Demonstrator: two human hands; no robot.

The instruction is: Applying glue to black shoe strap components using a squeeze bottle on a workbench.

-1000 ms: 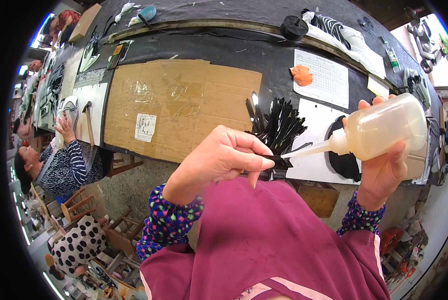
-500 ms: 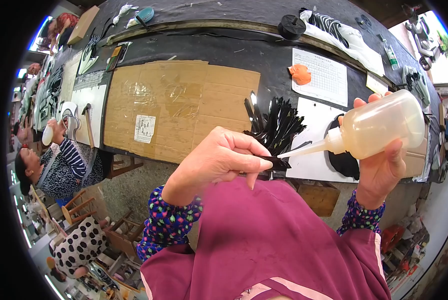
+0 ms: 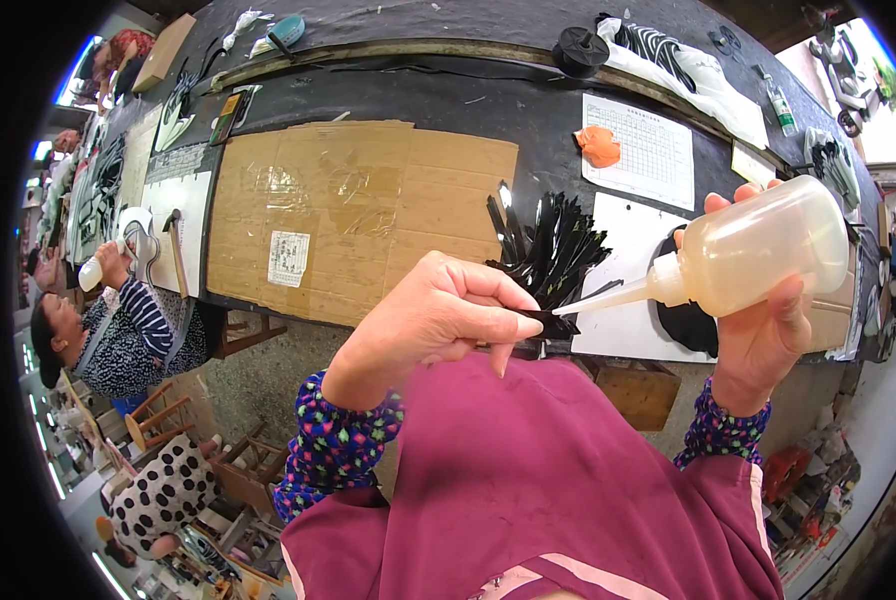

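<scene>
My left hand (image 3: 443, 320) pinches a small dark strip (image 3: 564, 325) between thumb and forefinger. From the right, my right hand (image 3: 763, 335) grips a translucent squeeze bottle (image 3: 763, 250) with pale yellowish liquid inside, tilted on its side. Its long tapered nozzle (image 3: 613, 298) points left, the tip at the end of the strip; whether they touch I cannot tell. Just beyond my left fingers, a bunch of glossy black strips (image 3: 558, 245) lies fanned out on the table edge.
A cardboard sheet (image 3: 348, 215) covers the table's left part. White paper (image 3: 618, 230), a round black piece (image 3: 680, 325), an orange scrap (image 3: 598, 146) and a printed form (image 3: 658, 165) lie to the right. A black spool (image 3: 580, 52) stands farther back. At left, a co-worker (image 3: 133, 330) sits holding a white bottle.
My hands, the strip and the bottle stay almost still. The co-worker's hand and white bottle at the left have shifted slightly.
</scene>
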